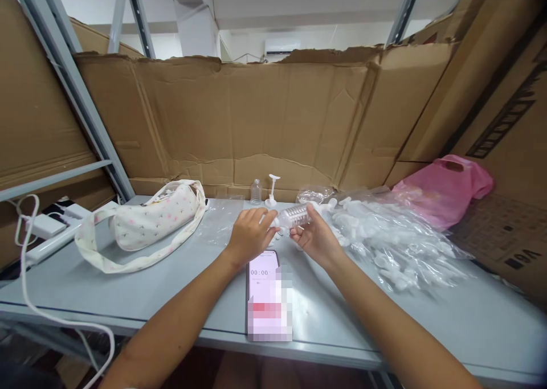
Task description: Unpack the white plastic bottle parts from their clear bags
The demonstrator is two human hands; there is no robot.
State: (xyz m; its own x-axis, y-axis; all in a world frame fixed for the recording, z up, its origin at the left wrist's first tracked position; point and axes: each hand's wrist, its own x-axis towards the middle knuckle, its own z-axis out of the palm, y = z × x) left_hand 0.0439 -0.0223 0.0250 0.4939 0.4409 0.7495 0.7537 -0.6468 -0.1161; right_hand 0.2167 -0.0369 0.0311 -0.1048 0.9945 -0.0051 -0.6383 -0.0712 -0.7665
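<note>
My right hand (315, 237) grips a small clear plastic bottle (296, 215), held on its side above the grey table (171, 286). My left hand (250, 235) is closed at the bottle's left end, fingers pinched around a white pump cap that is mostly hidden. Behind the hands stand another clear bottle (256, 192) and an upright white pump head (272, 191). A phone (268, 294) showing a timer lies on the table just under my wrists.
A clear bag of several white pump heads (397, 241) lies to the right, with a pink plastic bag (444, 187) behind it. A floral fabric bag (147, 221) sits at left, by a white power strip and cable (47, 229). Cardboard sheets (256, 121) wall the back.
</note>
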